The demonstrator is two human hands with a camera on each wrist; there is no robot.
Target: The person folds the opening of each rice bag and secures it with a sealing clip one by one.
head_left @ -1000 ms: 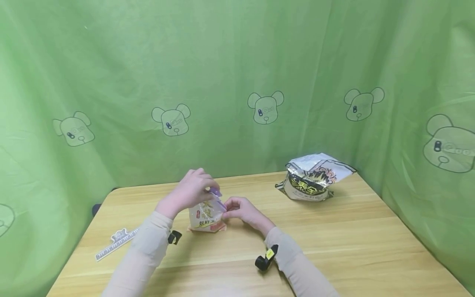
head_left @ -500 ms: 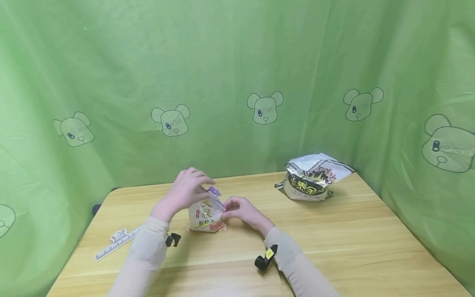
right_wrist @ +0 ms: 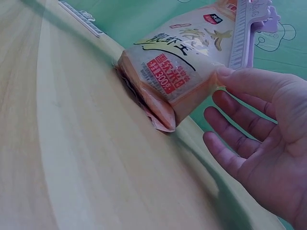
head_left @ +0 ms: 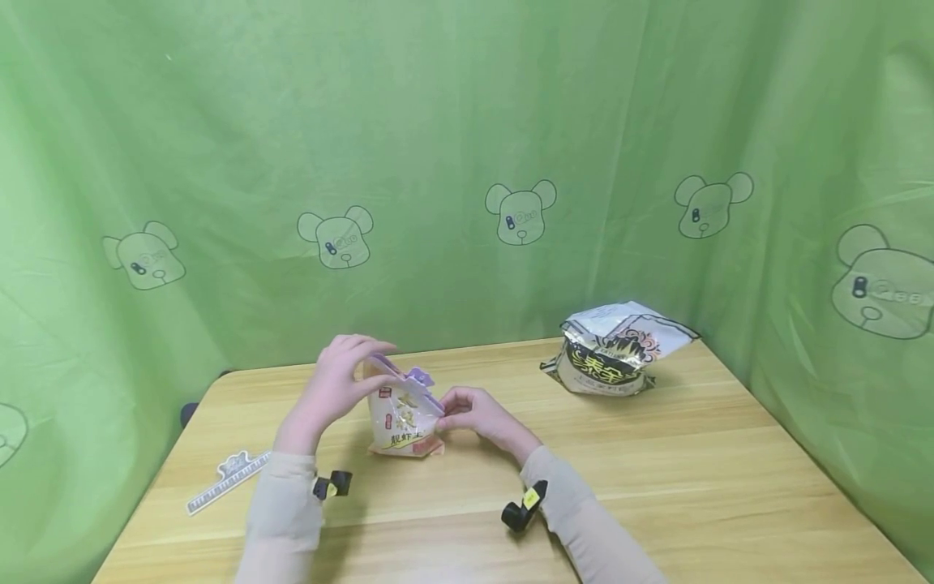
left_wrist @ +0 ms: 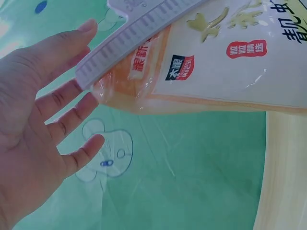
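A small snack bag (head_left: 400,418) stands on the table, printed with red and black characters, its top slanting. A purple bag clip (head_left: 422,378) lies along that top edge; its ridged bar (left_wrist: 139,40) fills the upper part of the left wrist view. Around the clip's upper end my left hand (head_left: 337,381) is spread, thumb and fingers apart. Its fingertips are at the bar's tip; whether they touch it I cannot tell. My right hand (head_left: 481,418) pinches the bag's right corner by the clip's lower end, between thumb and index finger, the other fingers loosely bent.
A second, pale ruler-like clip (head_left: 232,478) lies at the table's left. At the back right stands a larger silver-and-black bag (head_left: 609,357) with a folded top. Green curtains (head_left: 438,162) enclose the wooden table (head_left: 693,478).
My left hand has moved left along the clip's upper end and its fingers have spread, uncovering more of the clip and bag. The right hand has stayed at its corner.
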